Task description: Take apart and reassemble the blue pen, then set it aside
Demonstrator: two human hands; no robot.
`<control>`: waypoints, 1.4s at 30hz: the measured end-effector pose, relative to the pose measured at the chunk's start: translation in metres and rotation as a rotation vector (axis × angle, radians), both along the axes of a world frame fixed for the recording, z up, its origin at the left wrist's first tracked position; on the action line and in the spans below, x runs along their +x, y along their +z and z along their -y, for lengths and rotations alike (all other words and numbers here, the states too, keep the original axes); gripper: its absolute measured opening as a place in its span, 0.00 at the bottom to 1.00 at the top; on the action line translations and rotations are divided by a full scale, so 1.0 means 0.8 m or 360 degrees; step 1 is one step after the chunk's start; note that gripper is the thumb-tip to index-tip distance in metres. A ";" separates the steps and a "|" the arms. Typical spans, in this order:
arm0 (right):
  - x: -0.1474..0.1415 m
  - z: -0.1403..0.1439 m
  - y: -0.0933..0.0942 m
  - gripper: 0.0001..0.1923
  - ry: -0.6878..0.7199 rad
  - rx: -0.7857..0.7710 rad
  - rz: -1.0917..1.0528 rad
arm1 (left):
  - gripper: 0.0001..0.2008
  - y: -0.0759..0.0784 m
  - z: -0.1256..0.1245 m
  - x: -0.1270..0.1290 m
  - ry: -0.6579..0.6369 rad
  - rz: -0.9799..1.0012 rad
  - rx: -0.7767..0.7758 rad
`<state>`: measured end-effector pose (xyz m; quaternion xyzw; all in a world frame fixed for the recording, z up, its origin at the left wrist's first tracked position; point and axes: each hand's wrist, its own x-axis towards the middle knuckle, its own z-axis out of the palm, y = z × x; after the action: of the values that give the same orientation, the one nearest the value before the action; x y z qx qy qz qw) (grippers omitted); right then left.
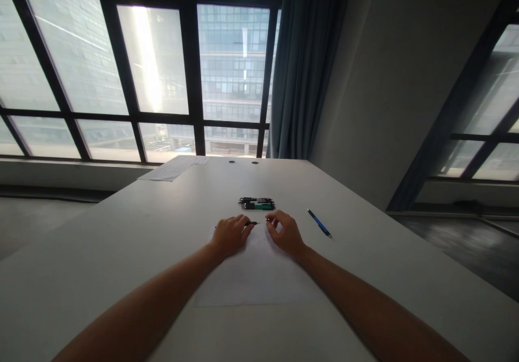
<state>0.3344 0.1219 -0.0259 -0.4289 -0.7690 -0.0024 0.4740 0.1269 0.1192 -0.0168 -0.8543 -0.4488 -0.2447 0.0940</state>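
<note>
Hands meet over a white sheet of paper [255, 275] on the pale table [121, 254]: the left hand [229, 235] grasps a dark pen [252, 223] lying across the sheet's far edge, while the right hand [286, 232] pinches something small at its fingertips just right of the pen's tip, too tiny to tell what. Just beyond the hands lies a small bundle of pens [257, 203], black and green, and a blue pen [319, 222] rests alone to the right, near the right hand but apart from it.
</note>
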 end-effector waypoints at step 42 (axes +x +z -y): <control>0.017 -0.010 0.003 0.05 -0.0097 -0.0103 0.0191 | 0.09 -0.007 -0.005 -0.001 -0.0355 0.0042 0.0129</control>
<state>0.3477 0.1301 -0.0234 -0.4662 -0.7823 -0.0176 0.4127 0.1261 0.1234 -0.0225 -0.8911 -0.3420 -0.2829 0.0948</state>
